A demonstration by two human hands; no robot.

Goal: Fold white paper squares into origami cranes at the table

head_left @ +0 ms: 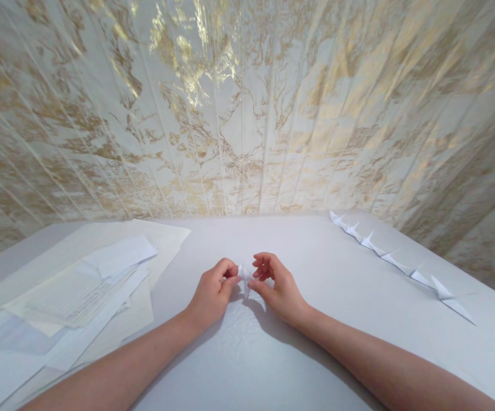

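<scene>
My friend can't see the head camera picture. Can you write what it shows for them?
A person's left hand pinches a small folded white paper over a white table, with the right hand at its other side. Overlapping papers lie on the left and a row of pointed folded-paper shapes on the right, before a gold-patterned backdrop.

Patterned wall or curtain (243, 182), can't tell which, fills the upper half — off-white, branchy gold print (191, 57), upright ridges fanning outward. Bright glints on the gold at upper centre; right side dimmer, brownish. Plain white table (251, 365) below — far edge right by the patterned backdrop. Light soft, pale, source out of view.
</scene>
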